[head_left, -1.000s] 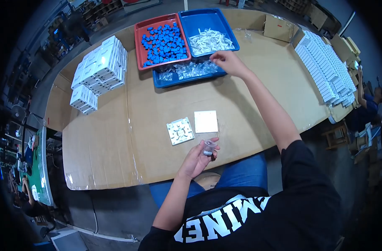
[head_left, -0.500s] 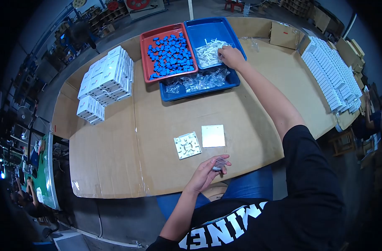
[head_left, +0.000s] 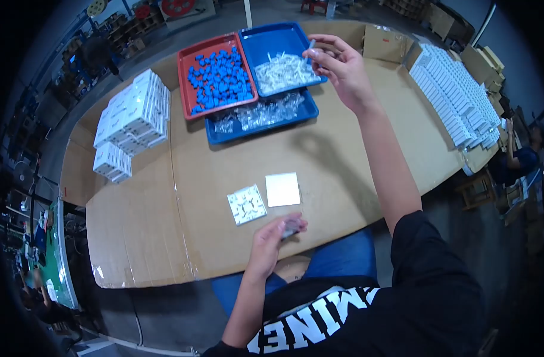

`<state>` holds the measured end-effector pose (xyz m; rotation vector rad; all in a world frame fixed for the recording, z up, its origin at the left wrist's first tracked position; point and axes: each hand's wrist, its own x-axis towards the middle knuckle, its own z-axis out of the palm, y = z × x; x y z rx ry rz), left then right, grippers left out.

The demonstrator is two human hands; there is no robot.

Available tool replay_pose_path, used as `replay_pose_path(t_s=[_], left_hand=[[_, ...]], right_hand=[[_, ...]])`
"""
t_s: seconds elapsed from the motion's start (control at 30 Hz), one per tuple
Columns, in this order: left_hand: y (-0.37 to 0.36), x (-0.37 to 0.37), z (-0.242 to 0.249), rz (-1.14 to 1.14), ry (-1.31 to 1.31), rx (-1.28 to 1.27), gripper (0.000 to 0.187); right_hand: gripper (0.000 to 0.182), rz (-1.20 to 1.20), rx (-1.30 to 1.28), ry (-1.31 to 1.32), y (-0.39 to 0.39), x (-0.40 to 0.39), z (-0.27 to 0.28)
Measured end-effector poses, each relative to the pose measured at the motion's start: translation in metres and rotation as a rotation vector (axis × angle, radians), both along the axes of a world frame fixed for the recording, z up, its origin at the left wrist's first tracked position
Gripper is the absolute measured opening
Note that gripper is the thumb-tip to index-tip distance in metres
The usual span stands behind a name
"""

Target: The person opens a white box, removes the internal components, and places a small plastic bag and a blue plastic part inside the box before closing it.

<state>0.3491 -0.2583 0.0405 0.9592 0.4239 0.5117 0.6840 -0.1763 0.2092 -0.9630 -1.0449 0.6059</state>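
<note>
My right hand is raised at the right edge of the upper blue tray, its fingertips pinching a small pale stick-like piece. Below it in that tray lies a heap of small whitish parts, some in clear plastic. Close to the table's front edge, my left hand is closed on a small clear plastic bag; the bag's contents are blurred. Just beyond that hand, a plain white square plate lies flat beside a white square panel with moulded ridges and cut-outs.
A red tray holds many blue plastic pieces. Clear bags fill a lower blue tray in front. White boxed stacks stand at left, rows of white units at right. Cardboard walls edge the table. Another person sits far right.
My right hand has lifted out of the whitish parts and moved up and right, carrying a pale stick-like piece. My left hand still holds the clear bag. The whole view has shifted slightly.
</note>
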Motion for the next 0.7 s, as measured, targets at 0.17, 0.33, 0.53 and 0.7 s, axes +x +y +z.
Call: replay_pose_path(t_s=[0.17,0.33,0.53,0.7], left_hand=[[0.000,0.006,-0.002,0.259,0.000,-0.281,0.052],[0.000,0.000,-0.007,0.166,-0.085,-0.385,0.051],[-0.003,-0.003,-0.004,0.096,-0.036,-0.374,0.050],[-0.005,-0.004,-0.002,0.062,-0.036,-0.429,0.048]], right_hand=[[0.018,-0.073,-0.219,-0.036,-0.087,-0.067,-0.082],[0.011,0.017,-0.438,0.126,-0.130,-0.124,-0.140],[0.011,0.087,-0.467,-0.077,-0.135,-0.134,-0.140],[0.010,0.363,-0.613,-0.170,-0.128,-0.130,-0.126]])
